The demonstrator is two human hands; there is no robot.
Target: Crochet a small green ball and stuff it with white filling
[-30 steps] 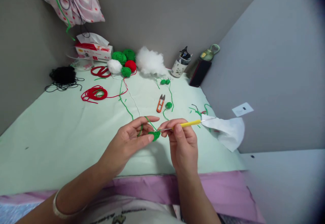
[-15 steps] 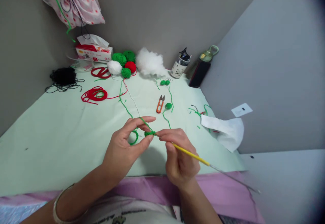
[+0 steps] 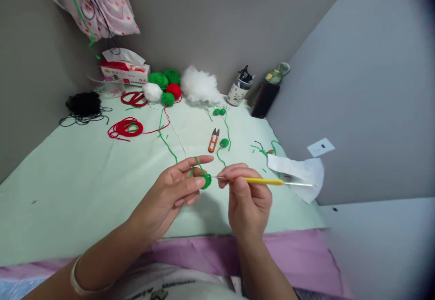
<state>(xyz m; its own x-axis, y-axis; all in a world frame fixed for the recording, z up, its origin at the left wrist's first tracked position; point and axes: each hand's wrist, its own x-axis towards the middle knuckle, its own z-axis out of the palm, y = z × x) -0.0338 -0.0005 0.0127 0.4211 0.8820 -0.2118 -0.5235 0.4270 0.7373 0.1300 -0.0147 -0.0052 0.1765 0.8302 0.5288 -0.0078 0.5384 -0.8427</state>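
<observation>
The small green knitted piece point(image 3: 206, 182) is above the near middle of the table point(image 3: 84, 186), pinched between the thumb and fingers of the left hand point(image 3: 180, 184), with green yarn point(image 3: 200, 166) running up over the raised forefinger. The right hand point(image 3: 249, 195) grips the yellow-handled hook point(image 3: 263, 181), its tip at the piece's right edge; whether it sits inside a stitch is too small to tell. This looks like stitch-making, and the next move would call for steady yarn tension and a firm pinch. At the far right, a cup point(image 3: 237, 95) holds dark, pen-like things; at the far left, a tissue box point(image 3: 125, 74) has a tissue poking out, beside a clear tub point(image 3: 113, 89) whose contents are unclear.
</observation>
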